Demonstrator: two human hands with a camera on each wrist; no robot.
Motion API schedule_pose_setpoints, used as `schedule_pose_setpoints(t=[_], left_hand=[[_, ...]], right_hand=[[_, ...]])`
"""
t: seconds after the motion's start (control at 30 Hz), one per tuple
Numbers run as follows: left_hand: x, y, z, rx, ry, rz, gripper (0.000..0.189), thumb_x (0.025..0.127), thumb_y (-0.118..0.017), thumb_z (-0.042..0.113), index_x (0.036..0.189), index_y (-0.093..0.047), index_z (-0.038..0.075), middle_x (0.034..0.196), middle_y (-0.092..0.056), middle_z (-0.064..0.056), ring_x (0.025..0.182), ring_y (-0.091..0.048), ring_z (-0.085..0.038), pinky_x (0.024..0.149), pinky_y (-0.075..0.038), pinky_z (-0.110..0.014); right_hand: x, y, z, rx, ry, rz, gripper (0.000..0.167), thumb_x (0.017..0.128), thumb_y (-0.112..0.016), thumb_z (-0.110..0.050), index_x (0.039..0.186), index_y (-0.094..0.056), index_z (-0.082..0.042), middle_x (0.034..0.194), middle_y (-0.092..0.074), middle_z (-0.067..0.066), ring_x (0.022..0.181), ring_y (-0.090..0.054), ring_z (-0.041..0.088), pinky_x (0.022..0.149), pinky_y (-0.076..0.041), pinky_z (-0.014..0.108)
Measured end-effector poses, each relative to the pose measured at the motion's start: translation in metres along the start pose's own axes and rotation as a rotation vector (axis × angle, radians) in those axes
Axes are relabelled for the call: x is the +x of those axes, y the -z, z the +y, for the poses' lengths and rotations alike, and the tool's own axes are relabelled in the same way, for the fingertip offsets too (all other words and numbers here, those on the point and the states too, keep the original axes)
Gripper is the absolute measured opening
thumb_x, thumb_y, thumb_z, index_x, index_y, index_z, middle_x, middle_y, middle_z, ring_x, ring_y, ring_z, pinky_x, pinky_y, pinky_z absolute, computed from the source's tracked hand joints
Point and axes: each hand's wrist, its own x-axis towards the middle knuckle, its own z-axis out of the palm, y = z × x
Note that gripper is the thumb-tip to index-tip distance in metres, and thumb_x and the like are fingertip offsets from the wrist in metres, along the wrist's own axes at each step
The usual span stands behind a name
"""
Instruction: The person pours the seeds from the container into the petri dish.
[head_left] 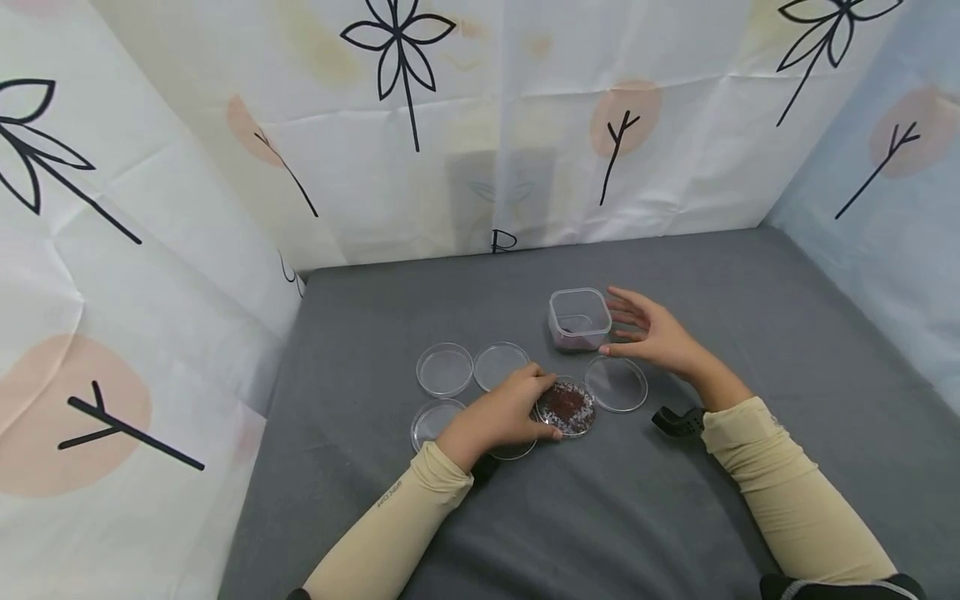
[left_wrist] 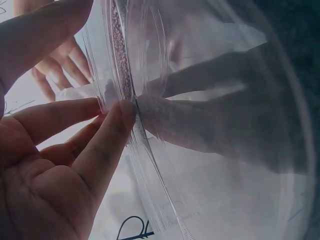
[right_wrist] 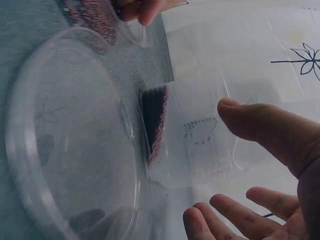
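Note:
My left hand holds a round clear petri dish by its edge, thumb on the near side and fingers on the far side. Reddish-brown and white grains are spread over the dish's bottom. In the left wrist view the grains show edge-on through the clear wall. Beside the square clear plastic container, my right hand has its fingers spread and holds nothing. Reddish grains lie low inside that container. Just below the right hand rests an empty-looking petri dish.
Left of the filled dish are more clear dishes: one at the back left, another beside it, a third nearer, and one partly under the left hand. Grey cloth covers the table; patterned white curtains enclose it.

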Motion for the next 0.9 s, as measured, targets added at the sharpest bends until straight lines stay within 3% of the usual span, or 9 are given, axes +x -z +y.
schedule_pose_setpoints(t=[0.4,0.63,0.8,0.9], left_hand=[[-0.002,0.001,0.002,-0.009,-0.01,0.005,0.08,0.092,-0.086,0.033,0.155,-0.051,-0.001,0.144,-0.057,-0.014,0.133,-0.058,-0.026,0.114,-0.05,-0.037],[-0.001,-0.002,-0.002,-0.02,-0.019,0.018,0.08,0.091,-0.087,0.033,0.155,-0.052,0.0,0.143,-0.058,-0.014,0.131,-0.059,-0.025,0.112,-0.051,-0.035],[0.0,-0.002,-0.002,-0.026,-0.02,0.015,0.08,0.091,-0.087,0.033,0.155,-0.052,-0.001,0.142,-0.058,-0.014,0.131,-0.059,-0.025,0.112,-0.051,-0.035],[0.0,0.0,-0.002,-0.029,-0.019,0.013,0.08,0.091,-0.087,0.033,0.154,-0.051,-0.002,0.141,-0.058,-0.015,0.131,-0.059,-0.026,0.113,-0.05,-0.036]], right_hand=[[-0.033,0.002,0.007,-0.069,0.064,0.027,0.089,0.092,-0.083,-0.007,0.165,-0.034,-0.006,0.163,-0.044,0.026,0.146,-0.046,0.046,0.112,-0.048,0.057],[-0.04,0.002,0.016,-0.145,0.075,0.016,0.086,0.091,-0.085,-0.01,0.162,-0.038,0.0,0.16,-0.046,0.026,0.143,-0.05,0.045,0.107,-0.054,0.035],[-0.047,0.003,0.019,-0.188,0.079,0.012,0.086,0.09,-0.086,-0.011,0.161,-0.04,-0.001,0.162,-0.045,0.026,0.144,-0.048,0.047,0.108,-0.051,0.059],[-0.048,0.002,0.02,-0.221,0.067,0.003,0.088,0.088,-0.089,-0.015,0.161,-0.041,-0.002,0.162,-0.045,0.024,0.146,-0.046,0.046,0.111,-0.044,0.068]])
